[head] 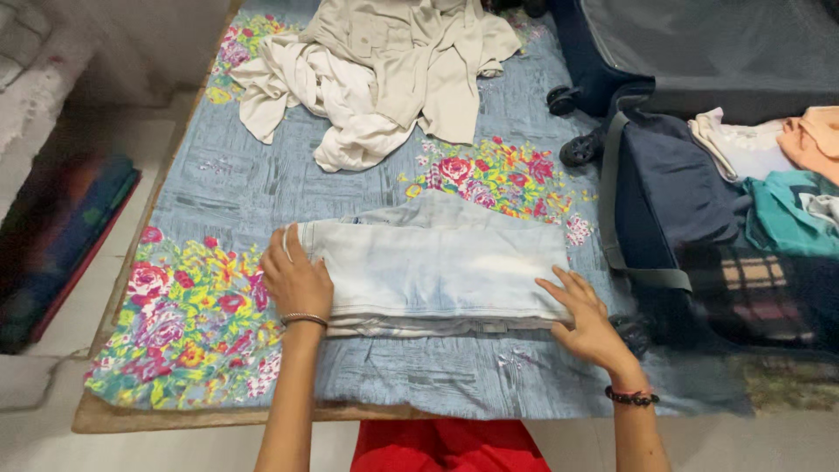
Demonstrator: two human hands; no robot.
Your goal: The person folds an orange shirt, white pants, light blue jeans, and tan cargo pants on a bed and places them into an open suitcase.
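Note:
A pair of pale blue jeans [437, 267], folded into a long rectangle, lies on a bed covered with a blue floral sheet [218, 188]. My left hand [295, 278] rests flat on the left end of the jeans, fingers over the edge; a thin bangle circles that wrist. My right hand [584, 316] presses flat on the jeans' right end, fingers spread; a dark bead bracelet is on that wrist. Neither hand grips the cloth.
A heap of cream and beige clothes [376, 74] lies at the far side of the bed. An open dark blue suitcase [664, 183] with folded garments [786, 188] stands at the right. A bright rug [61, 236] lies on the floor at left.

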